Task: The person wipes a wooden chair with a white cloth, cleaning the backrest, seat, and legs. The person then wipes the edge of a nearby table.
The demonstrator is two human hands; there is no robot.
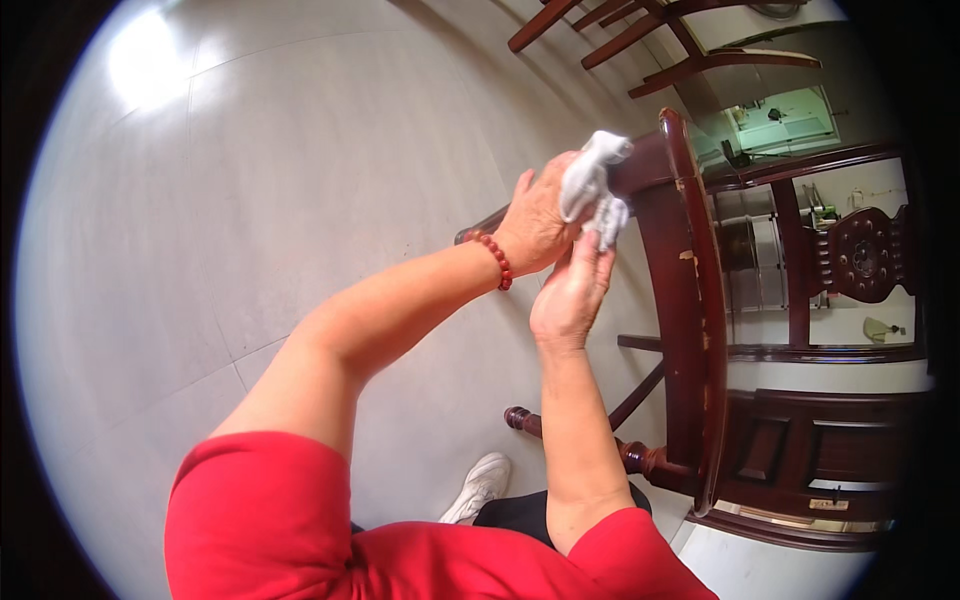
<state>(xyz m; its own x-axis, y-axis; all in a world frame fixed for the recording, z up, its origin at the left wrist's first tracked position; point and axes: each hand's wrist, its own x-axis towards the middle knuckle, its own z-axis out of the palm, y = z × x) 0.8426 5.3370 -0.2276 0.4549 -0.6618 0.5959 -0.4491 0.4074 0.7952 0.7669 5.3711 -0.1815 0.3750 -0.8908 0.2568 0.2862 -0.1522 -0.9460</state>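
Note:
A crumpled white cloth [589,184] is bunched between my two hands, beside the edge of dark red-brown wooden furniture [694,300]. My left hand [538,217], with a red bead bracelet [496,259] at its wrist, grips the cloth, which covers some of its fingers. Just below it, my right hand [574,292] has its fingertips on the cloth's lower end. The furniture's polished rim has several chipped, pale spots. A dark wooden bar [484,226] passes behind my left hand.
Wooden chair legs [626,41] stand at the upper right. Turned wooden parts [641,456] lie low beside my right forearm. A carved wooden panel [862,255] and a dark cabinet [825,450] show at the right. My white shoe [480,484] is on the grey tiled floor [300,187].

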